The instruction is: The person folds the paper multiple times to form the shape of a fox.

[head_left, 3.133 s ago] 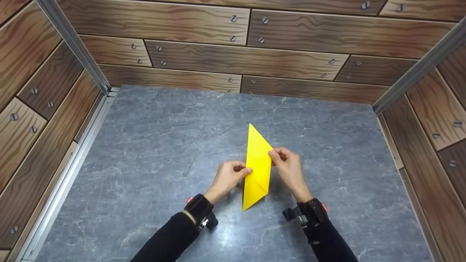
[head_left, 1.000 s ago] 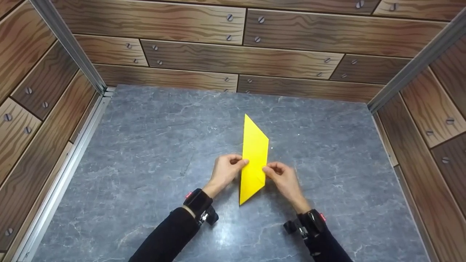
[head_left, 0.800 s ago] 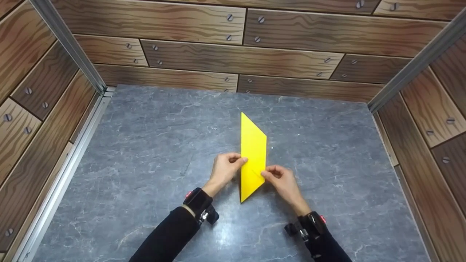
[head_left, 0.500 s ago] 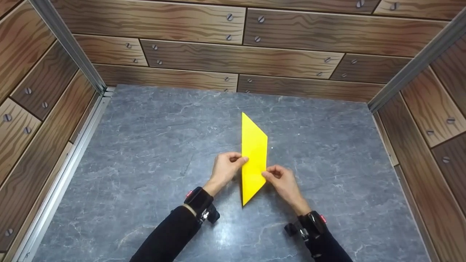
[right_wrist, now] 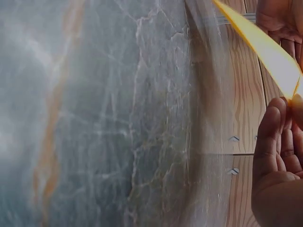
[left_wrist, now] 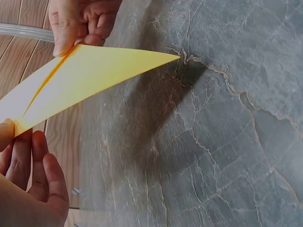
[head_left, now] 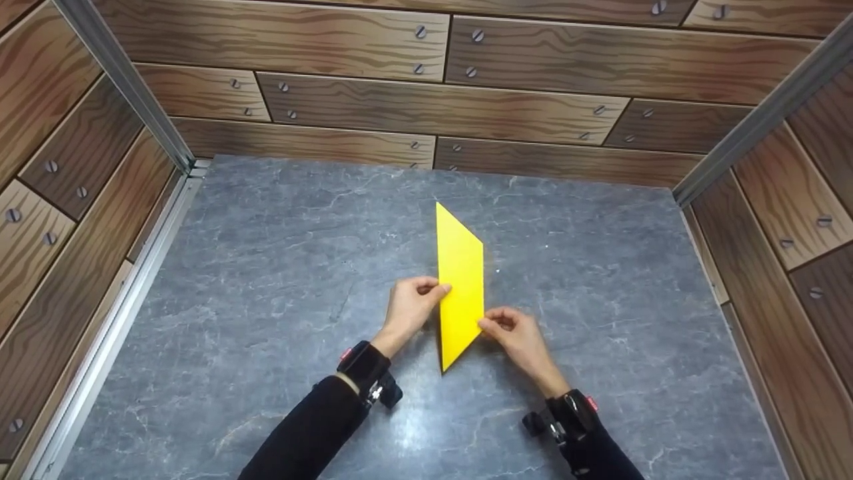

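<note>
A folded sheet of yellow paper (head_left: 461,280), slanted at both ends, is held up over the grey marbled table. My left hand (head_left: 412,307) pinches its long left edge near the middle, thumb on top. On the other side my right hand (head_left: 521,337) pinches the right edge close to its lower corner. In the left wrist view, a fold line crosses the yellow paper (left_wrist: 90,71) between the two hands, and its pointed end juts out over the table. Only part of the yellow paper (right_wrist: 265,47) shows in the right wrist view, beside the right fingers (right_wrist: 267,137).
The grey marbled table (head_left: 300,233) stretches out around both hands. Wood-patterned panels (head_left: 360,103) stand at the back and on both sides, with metal rails (head_left: 126,87) at the corners. Each wrist wears a black strap with a camera (head_left: 366,373).
My right hand has slid down the right edge from its upper part to near the lower corner. The paper has shifted slightly away and left, and its crease no longer shows in the head view.
</note>
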A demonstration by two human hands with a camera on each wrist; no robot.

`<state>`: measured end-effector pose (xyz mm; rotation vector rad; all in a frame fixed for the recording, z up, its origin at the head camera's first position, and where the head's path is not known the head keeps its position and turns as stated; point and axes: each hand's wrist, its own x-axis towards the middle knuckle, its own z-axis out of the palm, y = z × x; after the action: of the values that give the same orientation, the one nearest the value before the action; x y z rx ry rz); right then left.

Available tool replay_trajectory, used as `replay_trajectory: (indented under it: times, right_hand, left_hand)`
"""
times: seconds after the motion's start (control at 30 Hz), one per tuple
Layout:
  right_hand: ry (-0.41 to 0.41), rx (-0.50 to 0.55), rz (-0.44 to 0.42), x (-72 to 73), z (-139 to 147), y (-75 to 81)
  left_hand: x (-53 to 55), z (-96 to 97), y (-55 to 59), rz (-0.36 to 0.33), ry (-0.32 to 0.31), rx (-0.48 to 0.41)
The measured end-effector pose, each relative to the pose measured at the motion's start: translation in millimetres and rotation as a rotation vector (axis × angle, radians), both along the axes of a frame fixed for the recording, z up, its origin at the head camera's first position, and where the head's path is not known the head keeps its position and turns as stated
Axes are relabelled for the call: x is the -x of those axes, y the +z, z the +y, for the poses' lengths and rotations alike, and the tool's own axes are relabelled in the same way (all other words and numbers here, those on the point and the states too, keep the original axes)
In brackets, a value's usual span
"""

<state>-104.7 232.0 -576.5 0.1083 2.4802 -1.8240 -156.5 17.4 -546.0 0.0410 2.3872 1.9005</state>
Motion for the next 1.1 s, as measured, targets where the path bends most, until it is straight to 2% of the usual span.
replay_trajectory:
  times: [0.23,0.47,0.6,0.73,0.93,1.1]
  right_hand:
    - [0.002,-0.014,0.02,-0.7,0,1.5]
    - [0.011,0.002,-0.012,0.4,2,-1.8]
    - [0.013,-0.034,-0.009,1.4,4,-2.5]
    - [-0.009,-0.109,0.034,3.2,5,-2.7]
    - [-0.013,-0.167,0.091,5.2,3,-1.2]
    - [-0.026,-0.187,0.091,7.5,0,-1.8]
  left_hand:
    - [0.3,-0.2,-1.7,0.014,0.004,-0.002]
    - [1.2,0.5,-4.3,0.008,0.008,0.023]
    - [1.1,-0.5,-9.6,-0.005,-0.003,0.047]
    - [0.5,-1.2,-17.8,-0.019,-0.011,0.08]
    - [-1.1,-1.0,-31.6,0.055,-0.041,0.224]
    - [-1.9,-1.8,-40.1,0.172,-0.07,0.453]
